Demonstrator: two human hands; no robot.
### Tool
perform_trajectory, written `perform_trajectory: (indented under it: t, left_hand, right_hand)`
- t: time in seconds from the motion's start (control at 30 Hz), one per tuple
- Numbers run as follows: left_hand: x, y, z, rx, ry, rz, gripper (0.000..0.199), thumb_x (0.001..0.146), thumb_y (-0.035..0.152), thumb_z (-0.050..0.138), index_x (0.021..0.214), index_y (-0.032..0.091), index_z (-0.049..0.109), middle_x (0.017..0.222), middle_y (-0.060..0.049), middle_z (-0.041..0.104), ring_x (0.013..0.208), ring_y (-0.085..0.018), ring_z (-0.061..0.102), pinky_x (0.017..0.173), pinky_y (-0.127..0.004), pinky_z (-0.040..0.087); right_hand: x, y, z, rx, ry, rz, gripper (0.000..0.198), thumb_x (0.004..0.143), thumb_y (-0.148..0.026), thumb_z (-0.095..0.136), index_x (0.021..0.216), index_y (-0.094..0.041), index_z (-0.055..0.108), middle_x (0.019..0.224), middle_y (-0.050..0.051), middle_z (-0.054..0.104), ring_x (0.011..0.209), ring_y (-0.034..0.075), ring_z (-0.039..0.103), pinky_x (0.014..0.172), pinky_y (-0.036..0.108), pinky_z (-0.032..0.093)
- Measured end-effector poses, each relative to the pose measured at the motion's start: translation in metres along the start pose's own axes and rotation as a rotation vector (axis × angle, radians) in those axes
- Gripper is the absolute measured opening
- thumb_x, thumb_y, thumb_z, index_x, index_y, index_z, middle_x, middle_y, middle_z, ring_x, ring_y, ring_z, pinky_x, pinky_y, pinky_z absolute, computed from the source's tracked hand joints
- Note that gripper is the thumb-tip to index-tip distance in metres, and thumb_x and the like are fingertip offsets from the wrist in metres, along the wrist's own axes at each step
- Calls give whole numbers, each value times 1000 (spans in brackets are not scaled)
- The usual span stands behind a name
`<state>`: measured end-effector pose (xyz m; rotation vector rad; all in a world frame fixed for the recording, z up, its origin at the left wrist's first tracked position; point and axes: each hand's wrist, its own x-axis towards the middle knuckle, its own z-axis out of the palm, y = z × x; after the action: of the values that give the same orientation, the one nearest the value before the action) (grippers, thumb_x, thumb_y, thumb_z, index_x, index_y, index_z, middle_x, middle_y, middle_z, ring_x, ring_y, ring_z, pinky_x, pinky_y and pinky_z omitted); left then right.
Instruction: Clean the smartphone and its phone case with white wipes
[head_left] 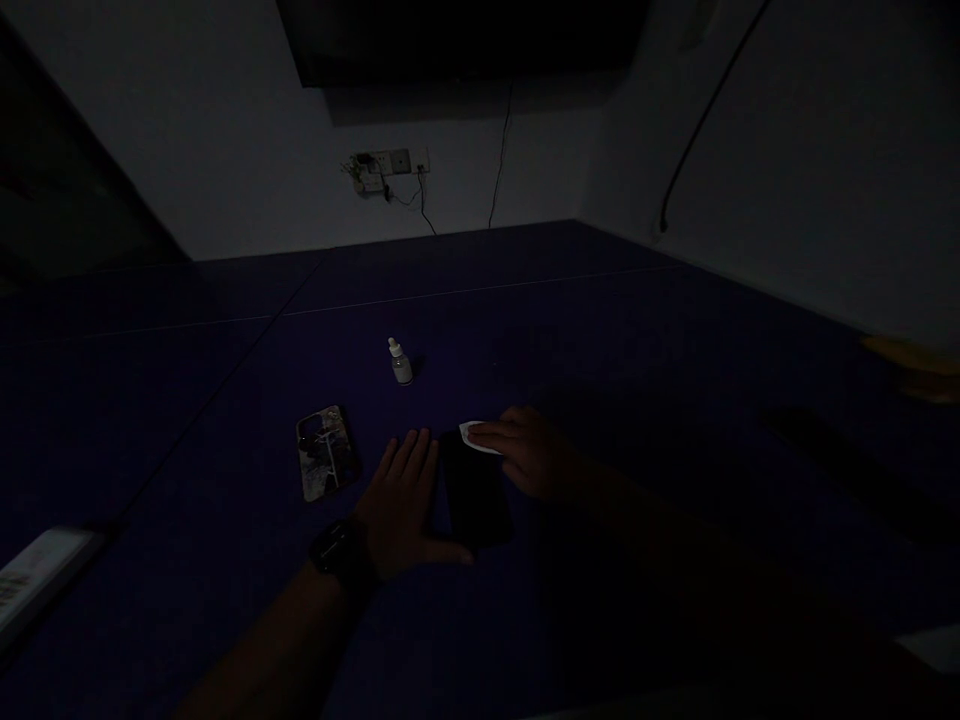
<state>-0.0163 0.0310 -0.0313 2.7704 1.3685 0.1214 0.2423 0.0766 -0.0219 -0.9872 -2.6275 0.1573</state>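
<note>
A dark phone (pixel 478 497) lies flat on the blue-purple surface, screen details lost in the dim light. My left hand (pixel 401 505), with a black watch on its wrist, rests flat along the phone's left side, fingers stretched and thumb out at its lower edge. Under the fingers of my right hand (pixel 536 452) is a white wipe (pixel 471 436), pressed on the phone's upper end. To the left of my left hand lies a patterned phone case (pixel 325 453). A small dropper bottle (pixel 401 364) with a white cap stands upright beyond my hands.
At the lower left is a white box (pixel 46 575). A yellowish item (pixel 915 362) sits at the far right edge. Wall sockets (pixel 390 165) with plugs and cables are at the back, below a dark television (pixel 465 40).
</note>
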Motion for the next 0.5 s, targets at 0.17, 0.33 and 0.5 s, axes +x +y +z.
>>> perform_trajectory:
  t: [0.17,0.33,0.5]
  left_hand:
    - [-1,-3,6,19,50,26,139,60,102,35,155,1,22,159,-31,22,147,-47,22,118,-63,19]
    - [-2,-4,9,38,60,27,139,61,102,34,155,0,21,159,-31,21,148,-47,21,118,-64,20]
    - [-2,-4,8,48,81,31,137,61,102,33,155,2,24,158,-30,25,147,-46,24,118,-63,21]
  right_hand:
    - [-3,3,-5,46,-3,-27,52,80,-8,50,124,-27,70,129,2,70,99,26,53,85,43,38]
    - [1,-3,1,28,-5,-82,57,80,-9,51,135,-23,62,139,5,63,101,26,53,86,43,39]
    - [1,9,3,-4,66,-14,58,79,-7,50,133,-21,63,138,6,63,92,24,55,83,41,42]
